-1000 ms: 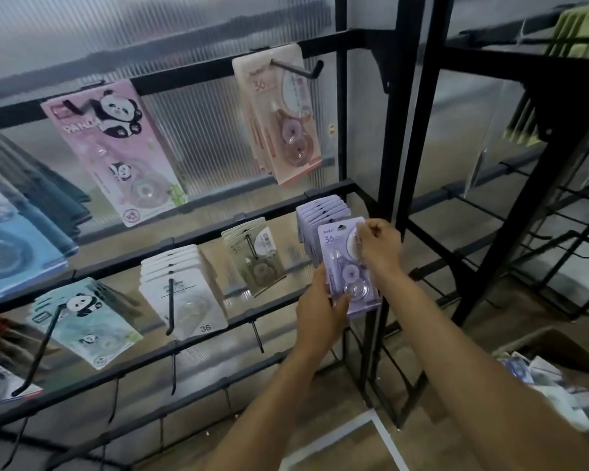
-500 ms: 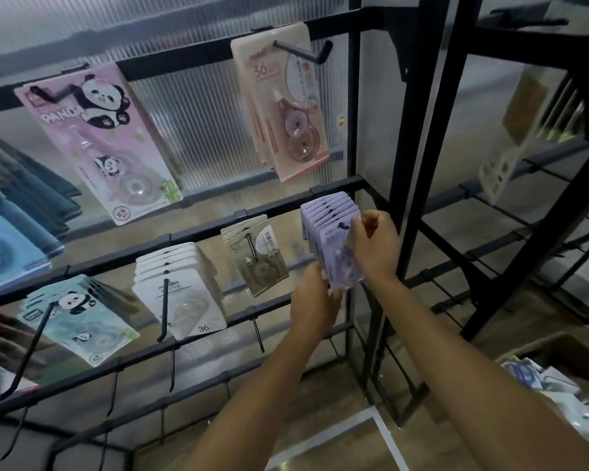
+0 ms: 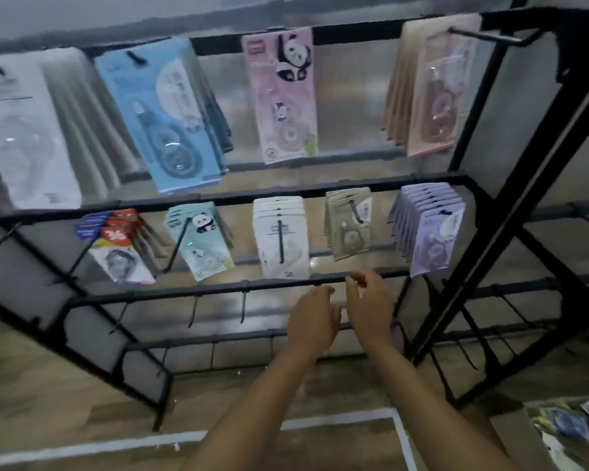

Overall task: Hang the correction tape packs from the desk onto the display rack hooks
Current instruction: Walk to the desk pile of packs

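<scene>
Landmark: purple correction tape packs [image 3: 430,229], stacked on hook at right end of display rack [image 3: 470,185] middle rail.
Left hand [image 3: 315,321] below-left of stack, empty, fingers relaxed, slightly apart.
Right hand [image 3: 368,305] just beside it, empty, fingers loosely curled.
Bare hooks [image 3: 244,309] left of hands.

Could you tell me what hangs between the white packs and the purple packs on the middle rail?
Head view: olive-green packs hang between white packs and purple packs.
</scene>
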The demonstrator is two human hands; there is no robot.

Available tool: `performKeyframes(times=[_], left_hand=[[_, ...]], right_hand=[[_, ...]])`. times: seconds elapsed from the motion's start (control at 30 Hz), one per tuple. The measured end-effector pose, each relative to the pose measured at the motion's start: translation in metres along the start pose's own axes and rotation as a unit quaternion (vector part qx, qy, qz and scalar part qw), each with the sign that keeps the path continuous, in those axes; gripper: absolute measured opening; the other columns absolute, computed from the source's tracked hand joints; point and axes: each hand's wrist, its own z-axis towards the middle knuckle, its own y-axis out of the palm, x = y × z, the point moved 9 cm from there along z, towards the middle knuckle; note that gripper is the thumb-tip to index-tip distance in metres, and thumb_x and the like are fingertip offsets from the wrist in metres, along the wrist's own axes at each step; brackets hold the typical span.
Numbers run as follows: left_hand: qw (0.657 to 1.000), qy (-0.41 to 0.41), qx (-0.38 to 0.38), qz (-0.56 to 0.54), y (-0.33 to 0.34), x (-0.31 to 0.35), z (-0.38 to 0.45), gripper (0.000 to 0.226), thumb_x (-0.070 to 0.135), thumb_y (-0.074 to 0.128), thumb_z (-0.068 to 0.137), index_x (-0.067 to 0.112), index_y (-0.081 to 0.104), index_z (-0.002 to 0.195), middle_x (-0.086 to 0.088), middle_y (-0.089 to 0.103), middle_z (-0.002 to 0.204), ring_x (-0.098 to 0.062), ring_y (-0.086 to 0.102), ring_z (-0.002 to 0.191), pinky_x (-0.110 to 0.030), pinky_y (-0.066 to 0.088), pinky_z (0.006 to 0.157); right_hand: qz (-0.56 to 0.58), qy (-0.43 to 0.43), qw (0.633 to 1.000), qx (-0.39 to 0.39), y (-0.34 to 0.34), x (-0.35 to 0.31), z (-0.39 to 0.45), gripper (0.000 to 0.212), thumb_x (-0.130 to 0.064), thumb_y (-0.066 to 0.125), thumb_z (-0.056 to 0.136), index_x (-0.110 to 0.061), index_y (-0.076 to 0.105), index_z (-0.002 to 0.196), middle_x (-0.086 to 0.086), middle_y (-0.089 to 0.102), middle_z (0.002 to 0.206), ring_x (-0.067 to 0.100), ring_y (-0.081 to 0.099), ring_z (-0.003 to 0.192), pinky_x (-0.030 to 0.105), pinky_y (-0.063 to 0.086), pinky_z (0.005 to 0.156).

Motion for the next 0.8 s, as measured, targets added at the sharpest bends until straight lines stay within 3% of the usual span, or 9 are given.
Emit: performKeyframes(times=[0.17,0.3,0.4,0.5,0.53,0.63,0.8], left_hand=[[0.995,-0.079,0.024,0.052,-0.080,-0.101,-0.081,0.038,0.024,0.051,0.095,0.020,0.050,0.133,-0.004,0.059,0.124,-0.022,0.055,0.112,-0.035,0.046,0.090],[0.983,-0.143,0.056,0.097,-0.156,-0.187,-0.176,0.038,0.016,0.046,0.094,0.017,0.051,0.131,-0.005,0.060,0.123,-0.025,0.055,0.111,-0.037,0.046,0.087],[0.965,-0.215,0.086,0.122,-0.212,-0.249,-0.263,0.033,0.021,0.041,0.097,0.015,0.050,0.128,-0.009,0.060,0.119,-0.027,0.055,0.106,-0.036,0.043,0.082],[0.943,-0.255,0.172,0.129,-0.275,-0.296,-0.355,0.027,0.014,0.047,0.091,0.008,0.061,0.113,-0.011,0.066,0.103,-0.029,0.063,0.093,-0.031,0.047,0.072],[0.935,-0.266,0.187,0.144,-0.291,-0.313,-0.384,0.026,0.011,0.049,0.088,0.008,0.062,0.110,-0.010,0.067,0.103,-0.028,0.063,0.094,-0.029,0.049,0.074],[0.903,-0.371,0.179,0.119,-0.319,-0.369,-0.473,0.036,0.017,0.045,0.093,0.014,0.053,0.129,-0.007,0.056,0.128,-0.025,0.050,0.119,-0.030,0.039,0.096],[0.830,-0.491,0.222,0.145,-0.367,-0.432,-0.613,0.035,0.025,0.042,0.094,0.018,0.053,0.126,-0.007,0.057,0.125,-0.028,0.052,0.115,-0.033,0.039,0.093]], right_hand=[[-0.038,-0.123,0.980,-0.154,0.095,-0.090,-0.093,0.013,-0.010,0.056,0.090,-0.004,0.068,0.093,0.012,0.067,0.095,0.026,0.059,0.092,0.034,0.042,0.084],[-0.036,-0.201,0.948,-0.246,0.165,-0.163,-0.198,0.015,-0.009,0.059,0.089,-0.007,0.070,0.098,0.011,0.068,0.102,0.028,0.059,0.097,0.030,0.041,0.085],[-0.074,-0.293,0.902,-0.308,0.219,-0.217,-0.290,0.016,-0.011,0.055,0.088,-0.009,0.069,0.096,0.010,0.067,0.100,0.029,0.057,0.095,0.036,0.044,0.083],[-0.086,-0.354,0.855,-0.369,0.268,-0.264,-0.386,0.017,-0.016,0.052,0.090,-0.011,0.065,0.099,0.006,0.064,0.103,0.027,0.055,0.100,0.036,0.042,0.084],[-0.073,-0.366,0.844,-0.386,0.281,-0.280,-0.417,0.017,-0.015,0.053,0.089,-0.010,0.065,0.100,0.007,0.064,0.102,0.028,0.055,0.100,0.036,0.042,0.085],[-0.053,-0.421,0.788,-0.446,0.318,-0.323,-0.513,0.020,-0.021,0.048,0.092,-0.014,0.065,0.102,0.004,0.064,0.104,0.028,0.056,0.102,0.035,0.041,0.085],[-0.023,-0.474,0.706,-0.525,0.362,-0.385,-0.658,0.029,-0.024,0.050,0.092,-0.018,0.063,0.117,0.002,0.063,0.119,0.025,0.054,0.112,0.031,0.039,0.093]])
